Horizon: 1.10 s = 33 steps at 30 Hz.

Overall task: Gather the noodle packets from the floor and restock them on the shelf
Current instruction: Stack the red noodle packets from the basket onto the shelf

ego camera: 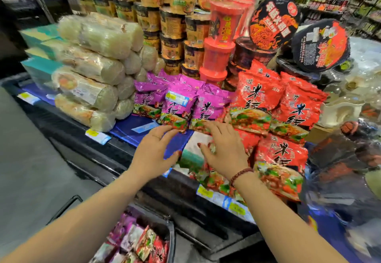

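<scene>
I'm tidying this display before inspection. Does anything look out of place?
Yes. One flat packet lies between the left hand and right hand, while the purple packets stand upright. A red packet hangs over the shelf edge. Two black bowls sit tipped on edge, lids facing out.

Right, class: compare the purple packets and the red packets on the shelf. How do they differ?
The purple packets sit to the left, by the clear-wrapped rolls; the red packets sit to the right, below the black bowls. The purple packets form one standing row; the red packets pile in tiers toward the front. Both show black characters above a food picture.
</scene>
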Motion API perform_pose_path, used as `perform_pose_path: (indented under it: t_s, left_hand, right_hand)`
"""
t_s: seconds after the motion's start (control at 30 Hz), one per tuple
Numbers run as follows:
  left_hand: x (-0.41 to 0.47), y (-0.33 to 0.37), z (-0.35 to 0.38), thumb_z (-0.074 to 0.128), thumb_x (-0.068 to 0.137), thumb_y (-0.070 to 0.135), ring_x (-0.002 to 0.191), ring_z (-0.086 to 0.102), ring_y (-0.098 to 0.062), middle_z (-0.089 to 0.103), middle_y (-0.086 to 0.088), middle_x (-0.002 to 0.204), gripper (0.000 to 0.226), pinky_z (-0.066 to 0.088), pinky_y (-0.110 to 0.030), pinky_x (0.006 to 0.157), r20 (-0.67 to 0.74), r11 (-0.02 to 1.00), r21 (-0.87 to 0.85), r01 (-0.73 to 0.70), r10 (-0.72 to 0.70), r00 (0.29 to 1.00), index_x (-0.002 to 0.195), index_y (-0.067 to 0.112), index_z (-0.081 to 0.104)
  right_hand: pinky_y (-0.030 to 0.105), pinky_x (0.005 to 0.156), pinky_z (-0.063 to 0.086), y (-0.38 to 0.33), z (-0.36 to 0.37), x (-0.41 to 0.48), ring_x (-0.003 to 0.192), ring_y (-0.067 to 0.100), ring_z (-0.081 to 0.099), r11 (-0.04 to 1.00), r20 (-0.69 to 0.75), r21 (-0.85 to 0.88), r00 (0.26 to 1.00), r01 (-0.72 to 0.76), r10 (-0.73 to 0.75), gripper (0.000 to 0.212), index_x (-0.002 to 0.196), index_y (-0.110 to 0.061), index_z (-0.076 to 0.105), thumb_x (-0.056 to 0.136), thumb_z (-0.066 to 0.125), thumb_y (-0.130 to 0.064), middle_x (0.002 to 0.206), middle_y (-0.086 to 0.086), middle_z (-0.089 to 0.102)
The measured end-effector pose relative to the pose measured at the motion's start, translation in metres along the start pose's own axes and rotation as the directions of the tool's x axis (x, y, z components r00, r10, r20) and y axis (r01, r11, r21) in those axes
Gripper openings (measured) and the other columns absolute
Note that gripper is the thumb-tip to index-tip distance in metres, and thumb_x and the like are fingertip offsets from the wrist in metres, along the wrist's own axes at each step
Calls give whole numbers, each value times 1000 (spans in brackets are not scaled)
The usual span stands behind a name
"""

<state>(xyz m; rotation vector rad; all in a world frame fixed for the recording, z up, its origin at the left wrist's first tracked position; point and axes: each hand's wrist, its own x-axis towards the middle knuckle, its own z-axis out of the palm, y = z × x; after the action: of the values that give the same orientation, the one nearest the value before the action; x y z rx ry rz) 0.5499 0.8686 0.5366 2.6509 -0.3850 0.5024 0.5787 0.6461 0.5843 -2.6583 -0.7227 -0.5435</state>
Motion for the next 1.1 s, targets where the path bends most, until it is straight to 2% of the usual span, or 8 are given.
perform_pose_path:
  t_s: [0.2, 0.27, 0.37, 0.5, 0.77, 0.93, 1.03, 1.1]
  left_hand:
    - [-96, -80, -62, 54, 83, 48, 114, 56, -32, 61, -14, 122, 58, 52, -42, 93, 9, 990, 101, 103, -104, 995, 125, 8, 61]
    - [-138, -114, -79, 56, 82, 46, 112, 58, -34, 62, -16, 122, 58, 52, -44, 93, 31, 980, 110, 168, -173, 985, 123, 6, 62]
    - [-199, -161, -96, 56, 81, 46, 110, 55, -29, 63, -13, 118, 56, 46, -38, 94, 25, 958, 146, 247, -253, 967, 120, 6, 64]
    - [-263, -203, -101, 52, 80, 49, 107, 60, -32, 64, -12, 116, 58, 53, -42, 87, 60, 913, 148, 381, -393, 918, 120, 8, 64]
    - [-376, -243, -29, 52, 74, 56, 114, 57, -32, 62, -12, 123, 68, 52, -42, 91, 203, 740, 113, 663, -670, 714, 126, 13, 62]
    - [-426, -240, 44, 50, 77, 58, 122, 51, -33, 56, -13, 131, 70, 46, -45, 98, 281, 665, 105, 739, -733, 620, 131, 15, 59]
    - [-449, -239, 93, 49, 77, 57, 122, 51, -37, 55, -15, 133, 70, 47, -49, 99, 322, 633, 117, 765, -753, 574, 129, 12, 60]
    - [-463, -241, 125, 48, 76, 57, 121, 53, -38, 56, -16, 132, 70, 48, -50, 98, 365, 620, 142, 771, -757, 542, 128, 11, 62]
  right_hand:
    - [46, 89, 51, -95, 63, -11, 109, 33, 58, 994, 176, 63, 979, 91, -101, 58, 124, -8, 59, 77, 64, -41, 120, 10, 62]
    - [47, 93, 49, -132, 90, -17, 114, 33, 55, 990, 252, 78, 959, 114, -131, 60, 128, -9, 57, 79, 64, -43, 125, 10, 60]
    - [44, 103, 41, -180, 126, -27, 124, 29, 48, 990, 371, 97, 919, 101, -131, 63, 136, -13, 50, 83, 65, -44, 134, 8, 54]
    - [39, 109, 35, -222, 170, -42, 133, 24, 38, 992, 513, 124, 853, 35, -94, 63, 143, -17, 42, 88, 61, -43, 143, 3, 45]
    - [38, 104, 38, -231, 274, -102, 128, 26, 42, 984, 763, 105, 646, -144, 13, 61, 140, -19, 44, 86, 63, -39, 137, 4, 50]
    - [39, 105, 36, -212, 341, -161, 129, 30, 39, 975, 881, -41, 453, -216, 138, 58, 139, -17, 41, 88, 60, -38, 139, 7, 45]
    - [40, 112, 29, -198, 383, -203, 137, 30, 33, 950, 903, -88, 378, -300, 203, 62, 141, -20, 39, 86, 60, -40, 148, 8, 39]
    - [40, 111, 30, -189, 408, -228, 136, 30, 34, 930, 917, -109, 326, -351, 231, 67, 142, -18, 38, 85, 63, -42, 148, 11, 38]
